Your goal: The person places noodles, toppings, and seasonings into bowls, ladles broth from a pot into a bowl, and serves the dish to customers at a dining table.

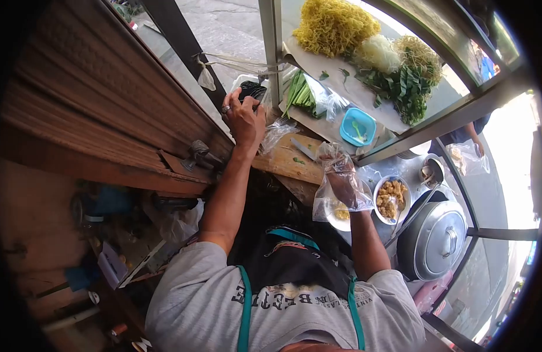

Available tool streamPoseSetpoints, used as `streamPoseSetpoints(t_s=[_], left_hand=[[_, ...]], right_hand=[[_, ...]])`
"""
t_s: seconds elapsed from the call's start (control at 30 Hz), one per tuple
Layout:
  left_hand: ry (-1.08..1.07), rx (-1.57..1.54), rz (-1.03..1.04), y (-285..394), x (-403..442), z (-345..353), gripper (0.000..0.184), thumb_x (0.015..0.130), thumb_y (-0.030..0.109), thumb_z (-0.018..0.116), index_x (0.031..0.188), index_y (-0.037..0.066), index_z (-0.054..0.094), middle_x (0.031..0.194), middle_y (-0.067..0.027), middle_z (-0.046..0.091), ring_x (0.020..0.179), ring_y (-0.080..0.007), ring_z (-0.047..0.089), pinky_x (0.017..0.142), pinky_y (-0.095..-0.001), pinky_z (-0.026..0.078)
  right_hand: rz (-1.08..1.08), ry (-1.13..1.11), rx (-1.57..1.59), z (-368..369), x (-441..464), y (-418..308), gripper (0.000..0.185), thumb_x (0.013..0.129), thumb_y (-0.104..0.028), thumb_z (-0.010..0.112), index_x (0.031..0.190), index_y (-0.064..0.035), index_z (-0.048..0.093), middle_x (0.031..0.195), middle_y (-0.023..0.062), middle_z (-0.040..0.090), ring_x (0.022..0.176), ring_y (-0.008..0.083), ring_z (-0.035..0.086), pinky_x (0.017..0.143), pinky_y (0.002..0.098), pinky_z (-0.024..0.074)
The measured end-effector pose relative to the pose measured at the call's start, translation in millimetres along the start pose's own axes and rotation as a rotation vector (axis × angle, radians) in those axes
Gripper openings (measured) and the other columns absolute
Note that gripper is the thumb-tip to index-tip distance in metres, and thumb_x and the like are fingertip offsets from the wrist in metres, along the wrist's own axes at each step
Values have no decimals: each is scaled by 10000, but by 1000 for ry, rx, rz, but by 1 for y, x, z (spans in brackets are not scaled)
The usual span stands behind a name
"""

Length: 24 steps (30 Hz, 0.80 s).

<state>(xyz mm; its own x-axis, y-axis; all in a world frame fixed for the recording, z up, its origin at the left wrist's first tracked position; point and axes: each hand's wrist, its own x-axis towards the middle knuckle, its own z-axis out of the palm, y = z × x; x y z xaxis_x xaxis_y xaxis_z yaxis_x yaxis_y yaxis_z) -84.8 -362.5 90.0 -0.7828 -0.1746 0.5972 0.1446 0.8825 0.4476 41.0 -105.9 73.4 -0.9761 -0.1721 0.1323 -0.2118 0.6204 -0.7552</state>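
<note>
My left hand, with a ring on one finger, reaches to a white plastic basket at the counter's far left. Its bent fingers pinch at black plastic that looks like a stack of bags. A clear plastic bag surrounds my right hand, which grips it near the top. The film blurs those fingers. Below the bag is a wooden cutting board with a knife and green scraps. Beside my right hand stands a bowl of brown chunks; a bowl of yellow food is partly hidden by the bag.
Yellow noodles, white noodles and leafy greens lie behind the frame. Nearby are green stalks and a blue container. A lidded pot and ladle stand right. Another person's hand shows outside.
</note>
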Motion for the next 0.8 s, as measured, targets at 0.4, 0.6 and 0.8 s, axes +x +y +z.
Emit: streamPoseSetpoints(t_s=[0.4, 0.6, 0.8], left_hand=[[-112, -428, -60, -18, 24, -8, 136, 780, 115, 675, 892, 40, 691, 993, -111, 683, 914, -253, 647, 865, -371, 478], [111, -520, -26, 8, 41, -38, 124, 877, 98, 624, 927, -12, 652, 855, -102, 675, 818, -199, 641, 783, -308, 491], [341, -701, 18, 49, 38, -86, 134, 920, 120, 628, 944, -12, 626, 868, -65, 664, 803, -124, 611, 752, -288, 494]], right_hand=[[131, -31, 265, -13, -59, 20, 342, 898, -285, 593, 1163, -70, 600, 1152, 142, 616, 1067, 288, 592, 907, 394, 459], [168, -84, 242, -10, -64, 15, 379, 908, -310, 584, 1189, -56, 585, 1137, 151, 623, 1062, 293, 596, 893, 401, 459], [123, 47, 567, -12, -65, 10, 300, 945, -269, 550, 1167, -72, 593, 1096, 93, 616, 923, 163, 580, 801, 308, 472]])
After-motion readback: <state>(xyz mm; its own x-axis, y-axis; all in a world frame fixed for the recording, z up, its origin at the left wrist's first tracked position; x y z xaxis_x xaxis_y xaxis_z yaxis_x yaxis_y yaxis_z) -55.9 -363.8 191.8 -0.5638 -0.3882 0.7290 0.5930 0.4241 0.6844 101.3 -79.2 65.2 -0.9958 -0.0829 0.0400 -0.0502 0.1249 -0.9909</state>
